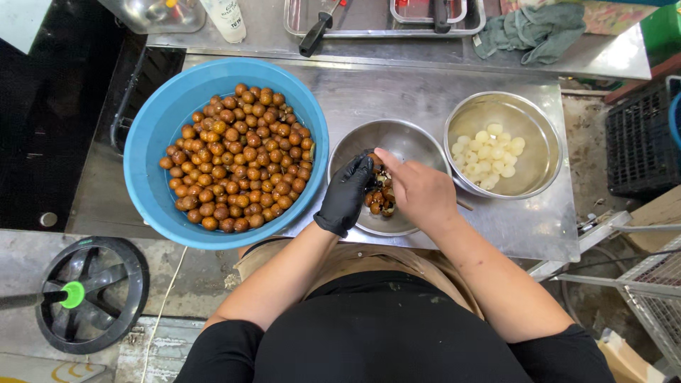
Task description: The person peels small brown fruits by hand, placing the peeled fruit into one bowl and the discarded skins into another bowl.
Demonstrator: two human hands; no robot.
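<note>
Our gloved left hand (345, 195) and bare right hand (418, 191) pinch one brown fruit (374, 160) over the middle bowl (401, 142). Few peeled fruits (489, 152) done by the worktop's right edge; blue basin (159, 128) remains full.

The left hand (347, 193), in a black glove, and the bare right hand (420, 193) meet over the middle steel bowl (408, 139), hiding whatever sits between their fingers and part of the brown shells (381, 201) beneath. A thin stick (464, 206) pokes out past the right wrist, its other end hidden. The tray (383, 31) and green cloth (539, 30) run off the top edge.
</note>
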